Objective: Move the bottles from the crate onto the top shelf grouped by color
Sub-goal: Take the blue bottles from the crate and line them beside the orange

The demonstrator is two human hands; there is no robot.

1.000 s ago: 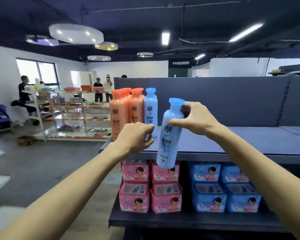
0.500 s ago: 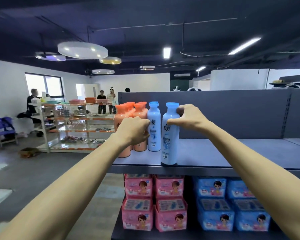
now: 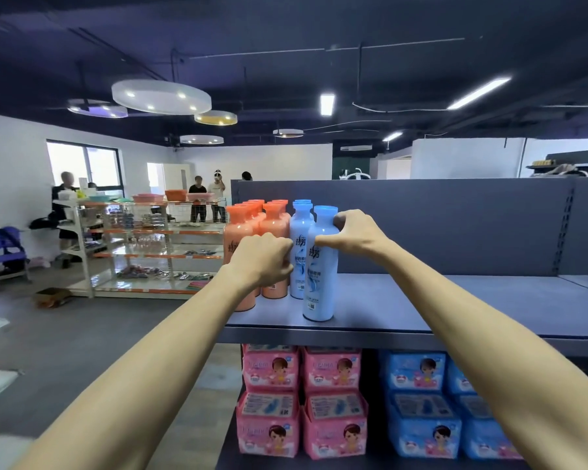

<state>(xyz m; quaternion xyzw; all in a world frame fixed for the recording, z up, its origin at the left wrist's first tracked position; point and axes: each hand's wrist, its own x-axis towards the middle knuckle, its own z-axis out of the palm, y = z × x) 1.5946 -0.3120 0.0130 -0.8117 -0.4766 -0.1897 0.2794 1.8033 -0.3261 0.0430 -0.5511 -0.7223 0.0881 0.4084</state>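
In the head view, the right hand [image 3: 357, 235] is pinching the shoulder of the front blue bottle [image 3: 320, 266], thumb across the front and fingers curled round the neck on the far side. That bottle is now standing upright on the top shelf [image 3: 455, 307], close to the front edge and toward the left end. A second ago it was hanging tilted in front of the shelf lip; half a second ago it was touching down right at the front edge, and since then it has been pushed a little farther in.

The left hand [image 3: 263, 261] is curled almost into a fist in front of the orange bottles [image 3: 252, 232]. Whether it is actually gripping one I cannot tell, since the knuckles are hiding the contact.

A second blue bottle [image 3: 300, 245] is standing just behind and left of the front one, beside the orange cluster at the shelf's left end. So the colours are staying grouped, orange left, blue to its right.

The placement looks essentially done; releasing it seems the likely next step. The crate is not showing here.
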